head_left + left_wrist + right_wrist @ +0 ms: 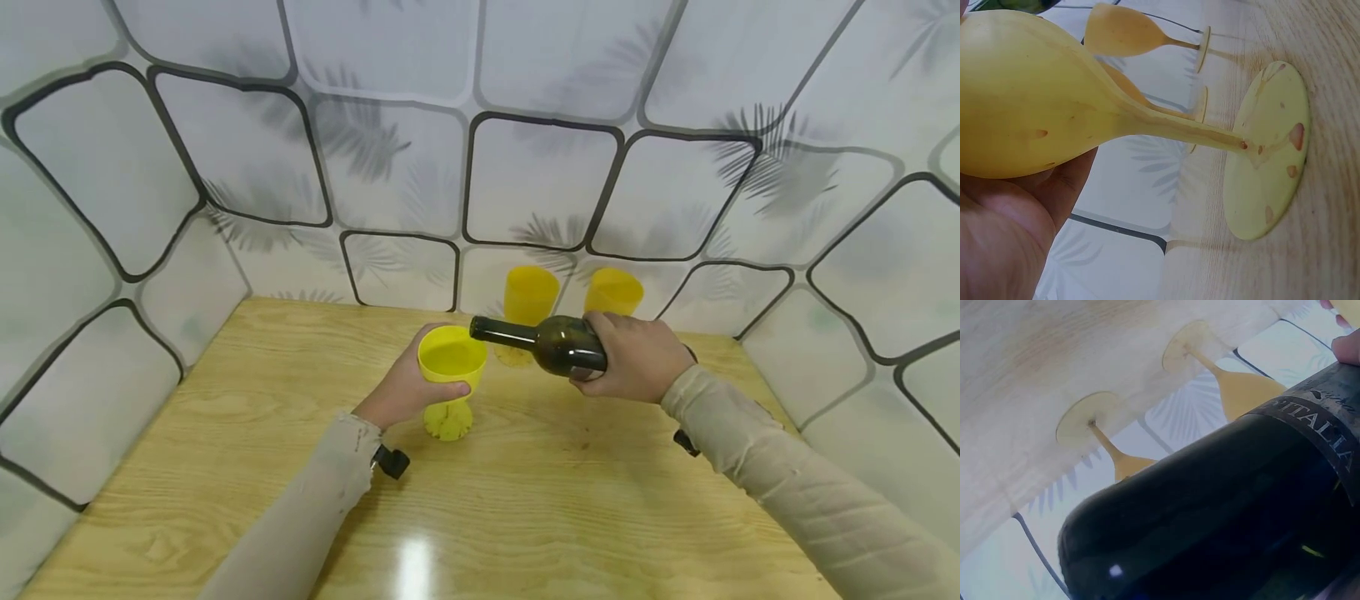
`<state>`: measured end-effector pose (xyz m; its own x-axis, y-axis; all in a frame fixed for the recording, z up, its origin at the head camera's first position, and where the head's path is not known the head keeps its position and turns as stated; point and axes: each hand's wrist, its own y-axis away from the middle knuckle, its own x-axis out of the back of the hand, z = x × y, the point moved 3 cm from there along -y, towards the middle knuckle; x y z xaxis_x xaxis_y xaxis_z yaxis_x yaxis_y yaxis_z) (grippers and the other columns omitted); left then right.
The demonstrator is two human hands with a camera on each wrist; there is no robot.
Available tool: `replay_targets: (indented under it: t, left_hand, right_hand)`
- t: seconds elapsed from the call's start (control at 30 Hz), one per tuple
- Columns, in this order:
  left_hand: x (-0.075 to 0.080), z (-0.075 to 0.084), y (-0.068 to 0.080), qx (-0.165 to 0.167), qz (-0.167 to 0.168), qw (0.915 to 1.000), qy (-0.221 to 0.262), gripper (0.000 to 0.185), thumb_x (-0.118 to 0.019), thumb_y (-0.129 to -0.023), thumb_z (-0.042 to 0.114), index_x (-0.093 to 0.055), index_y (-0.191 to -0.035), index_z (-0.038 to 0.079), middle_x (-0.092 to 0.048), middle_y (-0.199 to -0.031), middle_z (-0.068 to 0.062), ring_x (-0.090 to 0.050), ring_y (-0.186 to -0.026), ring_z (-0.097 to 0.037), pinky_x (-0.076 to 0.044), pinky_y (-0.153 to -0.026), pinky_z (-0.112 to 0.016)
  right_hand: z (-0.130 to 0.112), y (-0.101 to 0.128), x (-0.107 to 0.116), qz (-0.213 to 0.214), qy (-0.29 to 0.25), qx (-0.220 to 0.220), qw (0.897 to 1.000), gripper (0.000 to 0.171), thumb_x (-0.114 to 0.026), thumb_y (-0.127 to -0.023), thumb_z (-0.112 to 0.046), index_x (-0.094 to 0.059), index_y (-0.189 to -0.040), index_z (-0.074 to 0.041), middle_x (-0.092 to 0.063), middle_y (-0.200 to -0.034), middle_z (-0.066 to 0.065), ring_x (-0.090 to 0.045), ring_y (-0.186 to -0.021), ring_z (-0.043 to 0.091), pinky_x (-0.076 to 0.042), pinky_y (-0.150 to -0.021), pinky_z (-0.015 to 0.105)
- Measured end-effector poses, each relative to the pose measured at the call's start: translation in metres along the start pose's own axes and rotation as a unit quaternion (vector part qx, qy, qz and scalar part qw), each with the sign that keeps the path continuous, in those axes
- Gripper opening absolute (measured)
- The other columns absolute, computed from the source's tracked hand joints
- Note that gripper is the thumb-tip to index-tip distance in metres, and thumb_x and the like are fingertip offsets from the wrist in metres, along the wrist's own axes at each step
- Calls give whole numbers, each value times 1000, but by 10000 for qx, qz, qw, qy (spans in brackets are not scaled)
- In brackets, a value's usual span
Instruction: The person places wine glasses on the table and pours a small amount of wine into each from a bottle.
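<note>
left hand [405,390] grips yellow plastic goblet [452,360], frame centre; right hand [637,358] grasps dark green glass bottle [551,340] tipped over it; pour seemingly not started.

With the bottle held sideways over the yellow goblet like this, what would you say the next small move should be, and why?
Probably tip the bottle a little further, neck down. The right hand holds it nearly level, its mouth just above the rim of the goblet, which the left hand steadies on the table. No liquid shows pouring, and the goblet looks empty.
</note>
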<state>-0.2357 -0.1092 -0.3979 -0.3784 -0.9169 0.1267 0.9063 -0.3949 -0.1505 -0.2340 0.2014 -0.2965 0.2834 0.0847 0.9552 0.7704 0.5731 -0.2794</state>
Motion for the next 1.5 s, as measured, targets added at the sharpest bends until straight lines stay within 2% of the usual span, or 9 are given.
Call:
replay_targets:
  t: [0.27,0.5,1.03,1.5]
  left_hand:
    - [-1,-2,1,-17,-2,10000,-38,86,-87,-83,12,-36,-152,23,-57,-132,-9,-60,-113,-29,-55,-96,-44]
    - [0,-1,1,-12,-36,10000,4,87,-86,-84,13,-34,-153,21,-57,-132,-10,-60,-113,-30,-55,-96,-44]
    - [0,-2,1,3,-38,10000,-6,86,-85,-86,13,-34,-153,24,-57,-132,-10,-60,-113,-30,-56,-95,-43]
    - [1,-1,2,25,1,10000,-71,88,-86,-85,15,-33,-154,24,-58,-132,-9,-60,-114,-29,-55,-97,-43]
  right_hand:
    - [-4,-2,4,-114,237,155,9995,68,-83,-69,-58,-57,-110,-10,-63,-80,2,-59,-64,18,-53,-52,43]
    - [-6,-4,12,30,395,340,9986,69,-84,-68,-58,-56,-108,-10,-60,-77,2,-57,-62,19,-52,-49,42]
    - [-11,-11,17,-46,453,339,9984,66,-85,-68,-54,-56,-106,-9,-61,-76,5,-57,-63,21,-52,-48,43]
    - [-17,-14,23,55,603,615,9963,62,-85,-69,-53,-54,-100,-9,-60,-76,4,-59,-62,22,-52,-47,44]
